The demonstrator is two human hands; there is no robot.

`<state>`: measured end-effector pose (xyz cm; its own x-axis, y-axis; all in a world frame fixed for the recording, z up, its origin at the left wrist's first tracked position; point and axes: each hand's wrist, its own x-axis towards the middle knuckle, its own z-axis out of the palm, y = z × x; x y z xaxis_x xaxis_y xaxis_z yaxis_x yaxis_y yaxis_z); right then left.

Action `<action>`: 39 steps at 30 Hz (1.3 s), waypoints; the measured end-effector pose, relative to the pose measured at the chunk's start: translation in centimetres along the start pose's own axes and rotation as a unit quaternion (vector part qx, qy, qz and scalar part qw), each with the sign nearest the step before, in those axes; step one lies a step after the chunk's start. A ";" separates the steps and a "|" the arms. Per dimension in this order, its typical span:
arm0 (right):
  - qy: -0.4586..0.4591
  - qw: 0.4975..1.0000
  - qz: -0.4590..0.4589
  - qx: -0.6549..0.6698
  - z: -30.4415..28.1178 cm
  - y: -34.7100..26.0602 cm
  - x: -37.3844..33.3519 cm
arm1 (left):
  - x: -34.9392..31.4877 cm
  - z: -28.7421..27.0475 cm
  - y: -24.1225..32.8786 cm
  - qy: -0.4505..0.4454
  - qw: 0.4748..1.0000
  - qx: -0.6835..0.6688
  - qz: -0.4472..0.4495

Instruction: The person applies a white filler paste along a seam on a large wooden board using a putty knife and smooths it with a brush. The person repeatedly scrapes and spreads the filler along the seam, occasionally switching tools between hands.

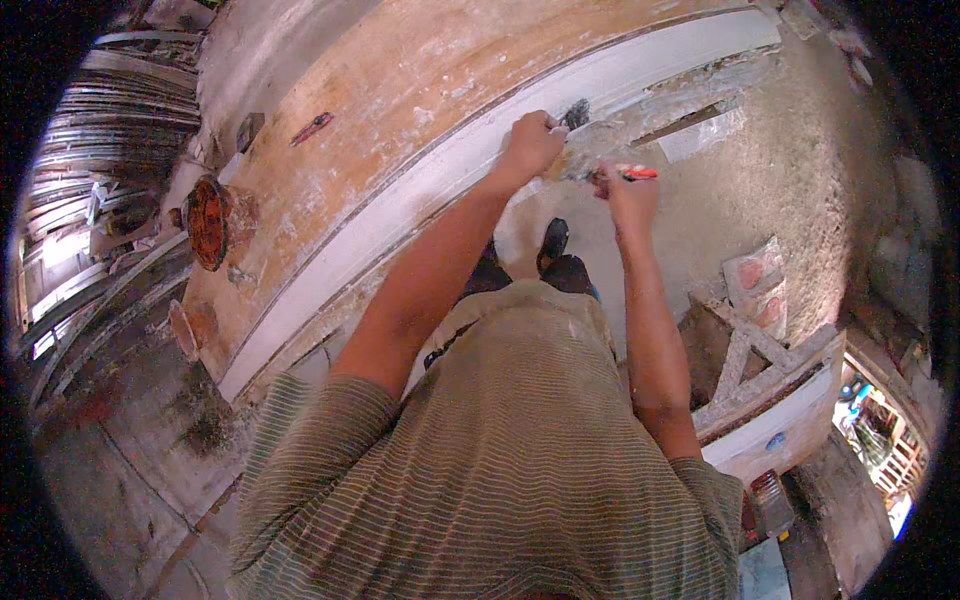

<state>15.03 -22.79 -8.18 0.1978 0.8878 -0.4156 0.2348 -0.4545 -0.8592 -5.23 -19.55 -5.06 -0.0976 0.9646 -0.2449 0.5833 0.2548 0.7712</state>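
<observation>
A long white moulding strip (420,195) curves along the near edge of a brown, stained worktable (370,110). My left hand (533,148) is at the strip with its fingers curled closed. A dark, rough clump (576,113) shows just beyond its fingertips; whether the hand grips it I cannot make out. Off the table's near side, my right hand (628,198) is closed on a slim tool with a red-orange handle (640,173). The tool's working end is blurred near a greyish, smeared patch (590,150) between both hands.
On the table's left stands a rusty round container (208,222); a reddish tool (312,128) and a dark block (250,132) lie farther back. Bundled thin strips (125,130) are stacked at far left. A whitish frame (745,350) stands to my right, beside a patterned slab (757,285).
</observation>
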 end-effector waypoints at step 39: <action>0.117 0.964 0.065 0.230 -11.0 -1.7 5.4 | 1.2 0.3 5.7 -0.032 0.993 0.101 0.059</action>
<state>26.13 -17.98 -5.70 0.4182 0.7609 -0.4961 -0.2421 -0.4330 -0.8683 -1.85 -16.96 -1.14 0.0284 0.9790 -0.2020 0.7381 0.1157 0.6647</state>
